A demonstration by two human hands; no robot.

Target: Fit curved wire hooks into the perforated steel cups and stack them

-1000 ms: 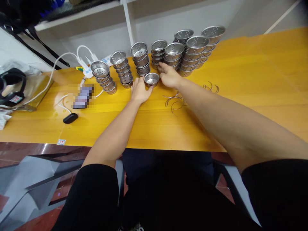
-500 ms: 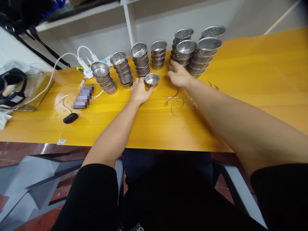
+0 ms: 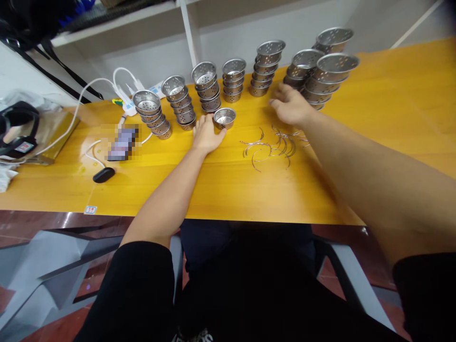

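My left hand [image 3: 207, 135] lies on the table with thumb and fingers curved around the near left side of a single perforated steel cup [image 3: 224, 118]. Several stacks of the same cups stand in a row behind it. Fingers apart, my right hand [image 3: 290, 105] is at the lower left side of a stack of cups [image 3: 302, 64]; whether it presses on that stack is hard to see. Close by are another front stack [image 3: 331, 78] and a rear stack [image 3: 334, 40]. Thin curved metal wires [image 3: 267, 148] lie loose in front of my right hand.
More cup stacks [image 3: 268, 69] line the back of the table [image 3: 221, 190]. A phone [image 3: 123, 144] with a cable, a black oval device [image 3: 104, 175] and a white power strip [image 3: 131, 108] are at the left. A headset [image 3: 19, 128] sits at the far left.
My right hand has moved right, and three cup stacks beside it have shifted right, widening the gap to the stack on their left. My left hand and its cup stay in place.
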